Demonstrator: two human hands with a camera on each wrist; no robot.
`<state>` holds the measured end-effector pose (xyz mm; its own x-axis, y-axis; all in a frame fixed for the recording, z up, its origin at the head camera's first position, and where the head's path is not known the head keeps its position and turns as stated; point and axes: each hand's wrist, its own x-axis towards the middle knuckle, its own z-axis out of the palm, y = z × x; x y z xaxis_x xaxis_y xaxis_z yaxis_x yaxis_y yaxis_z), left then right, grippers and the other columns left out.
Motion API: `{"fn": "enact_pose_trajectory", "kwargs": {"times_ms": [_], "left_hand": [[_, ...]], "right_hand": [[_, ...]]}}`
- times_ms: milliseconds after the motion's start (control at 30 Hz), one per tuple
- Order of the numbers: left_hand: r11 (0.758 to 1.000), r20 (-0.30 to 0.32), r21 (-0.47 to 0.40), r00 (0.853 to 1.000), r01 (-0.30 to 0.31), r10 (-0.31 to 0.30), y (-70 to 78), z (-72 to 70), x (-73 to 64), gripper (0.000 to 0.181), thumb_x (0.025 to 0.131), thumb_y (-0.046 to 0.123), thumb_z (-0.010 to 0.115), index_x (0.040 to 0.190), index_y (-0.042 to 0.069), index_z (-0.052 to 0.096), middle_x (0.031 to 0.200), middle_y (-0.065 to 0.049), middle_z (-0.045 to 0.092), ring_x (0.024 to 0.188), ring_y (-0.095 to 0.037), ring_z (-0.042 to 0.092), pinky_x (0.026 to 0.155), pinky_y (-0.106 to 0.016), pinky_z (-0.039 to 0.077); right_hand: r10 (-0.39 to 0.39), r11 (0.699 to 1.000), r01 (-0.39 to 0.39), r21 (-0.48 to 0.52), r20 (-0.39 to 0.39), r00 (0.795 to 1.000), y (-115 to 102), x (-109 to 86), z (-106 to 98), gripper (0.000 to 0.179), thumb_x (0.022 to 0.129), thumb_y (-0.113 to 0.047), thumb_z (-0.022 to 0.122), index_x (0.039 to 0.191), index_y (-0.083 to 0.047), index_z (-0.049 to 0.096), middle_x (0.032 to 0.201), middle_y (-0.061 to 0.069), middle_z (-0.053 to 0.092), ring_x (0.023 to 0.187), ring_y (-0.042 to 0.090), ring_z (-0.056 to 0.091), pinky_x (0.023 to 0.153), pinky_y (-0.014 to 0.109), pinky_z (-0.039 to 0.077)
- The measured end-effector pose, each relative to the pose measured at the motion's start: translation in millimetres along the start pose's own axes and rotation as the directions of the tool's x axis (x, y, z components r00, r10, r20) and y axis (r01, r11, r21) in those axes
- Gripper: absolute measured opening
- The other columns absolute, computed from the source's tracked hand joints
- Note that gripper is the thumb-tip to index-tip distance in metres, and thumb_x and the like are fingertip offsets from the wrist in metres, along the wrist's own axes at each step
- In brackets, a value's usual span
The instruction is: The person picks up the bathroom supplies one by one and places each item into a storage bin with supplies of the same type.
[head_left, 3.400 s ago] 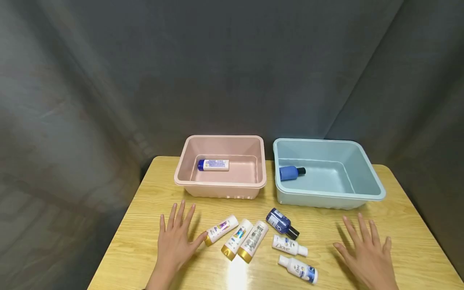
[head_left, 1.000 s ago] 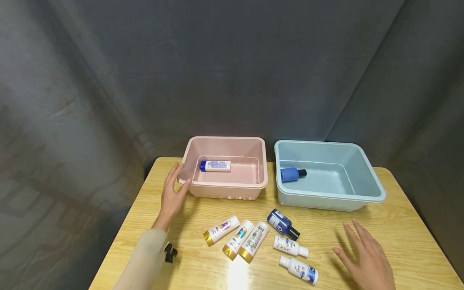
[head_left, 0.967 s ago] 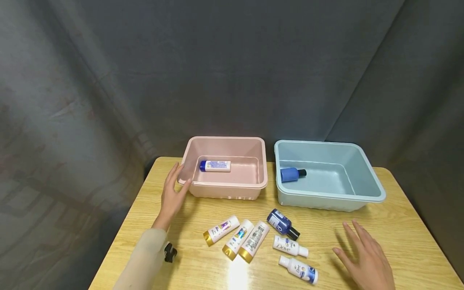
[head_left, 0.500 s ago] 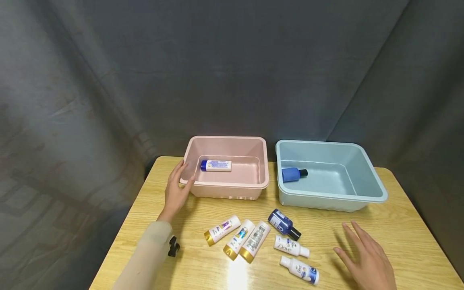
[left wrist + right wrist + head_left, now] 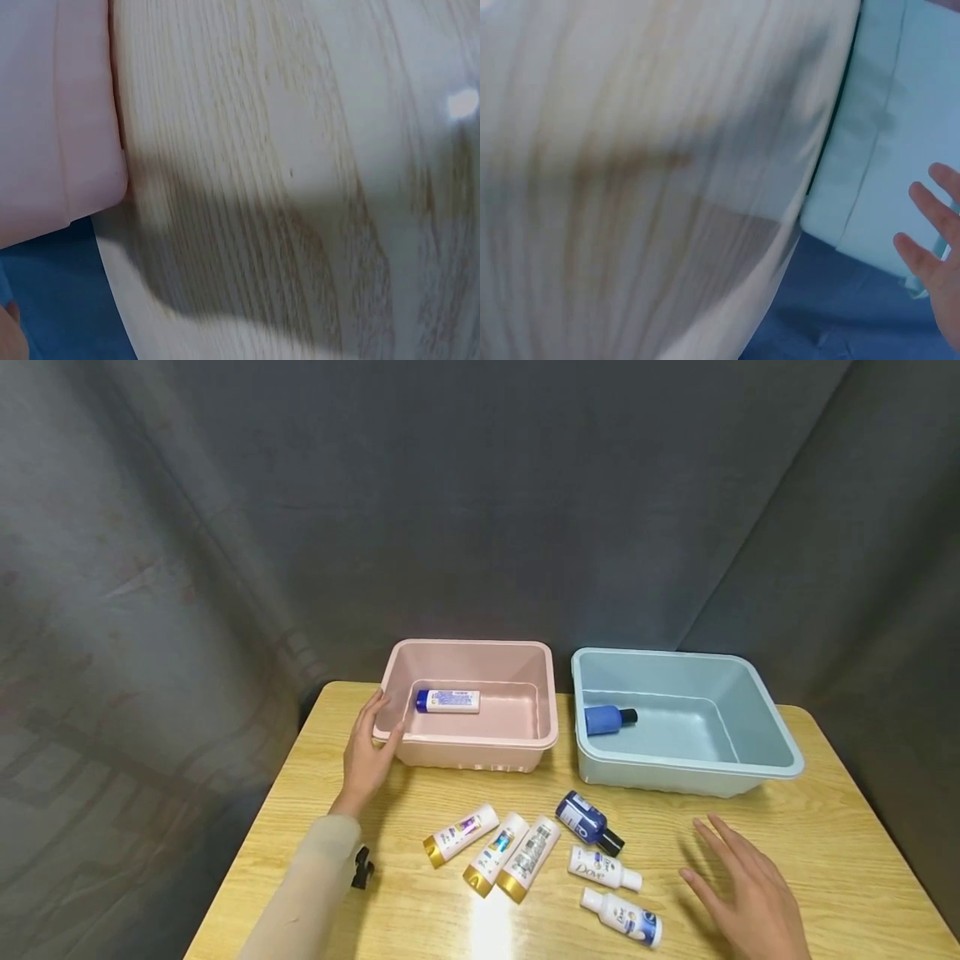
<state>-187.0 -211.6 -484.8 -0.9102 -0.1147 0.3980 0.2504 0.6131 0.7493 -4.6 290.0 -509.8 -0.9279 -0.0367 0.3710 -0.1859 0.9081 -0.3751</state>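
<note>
My left hand [image 5: 365, 766] is at the left front corner of the pink bin [image 5: 472, 757]. Its fairly straight fingers lie along the left rim, and the thumb is at the front edge. Inside that bin lies a white tube with a blue cap [image 5: 448, 702]. My right hand [image 5: 750, 893] hovers over the table's right side with fingers extended and nothing in it. Nearest to it are two white Dove bottles, one upper [image 5: 600, 868] and one lower [image 5: 622, 918], both lying down. In the right wrist view, fingertips [image 5: 913, 251] show before the light blue bin [image 5: 900, 135].
The light blue bin holds a blue bottle with a black cap [image 5: 603, 720]. On the wooden table [image 5: 405, 902] lie a dark blue bottle [image 5: 585, 820] and three white tubes with gold caps, left [image 5: 462, 833], middle [image 5: 498, 850] and right [image 5: 531, 855]. A grey curtain [image 5: 480, 510] hangs behind.
Since 3.4 seconds ago my left hand has moved from above the table up to the pink bin's corner. My right hand has shifted slightly left lately. The bottles and tubes stay put.
</note>
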Motion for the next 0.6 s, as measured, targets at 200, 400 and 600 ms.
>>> {"fn": "enact_pose_trajectory", "kwargs": {"times_ms": [200,400,600], "left_hand": [[1.000,-0.030,-0.031,1.000,0.000,-0.001,-1.1,1.4,-1.1,0.050,0.095,0.016,0.066,0.142,0.010,0.050,0.156,-0.002,0.038,0.143,-0.026,0.033,0.117,-0.049,0.025],[1.000,-0.058,-0.023,0.998,-0.013,0.011,-4.4,6.4,-1.7,0.047,0.095,0.017,0.065,0.140,0.010,0.051,0.155,-0.001,0.040,0.142,-0.025,0.035,0.117,-0.048,0.024],[0.999,-0.103,0.002,0.993,-0.051,0.051,-6.4,10.0,0.1,0.046,0.093,0.017,0.066,0.137,0.009,0.054,0.152,0.000,0.044,0.139,-0.025,0.039,0.115,-0.049,0.023]], "right_hand": [[-0.026,1.000,0.026,0.012,0.042,0.999,-15.8,7.0,2.5,0.072,0.082,-0.032,0.080,0.146,-0.018,0.050,0.147,0.015,0.047,0.120,0.046,0.048,0.104,0.059,0.032],[-0.089,0.996,0.089,0.008,0.055,0.995,-28.7,9.4,9.4,0.069,0.081,-0.033,0.080,0.143,-0.016,0.054,0.144,0.013,0.050,0.122,0.041,0.048,0.118,0.022,0.006],[-0.157,0.988,0.156,0.021,0.068,0.985,-43.0,16.7,17.5,0.069,0.080,-0.036,0.081,0.141,-0.017,0.055,0.143,0.009,0.051,0.123,0.036,0.049,0.111,0.010,0.002]]}}
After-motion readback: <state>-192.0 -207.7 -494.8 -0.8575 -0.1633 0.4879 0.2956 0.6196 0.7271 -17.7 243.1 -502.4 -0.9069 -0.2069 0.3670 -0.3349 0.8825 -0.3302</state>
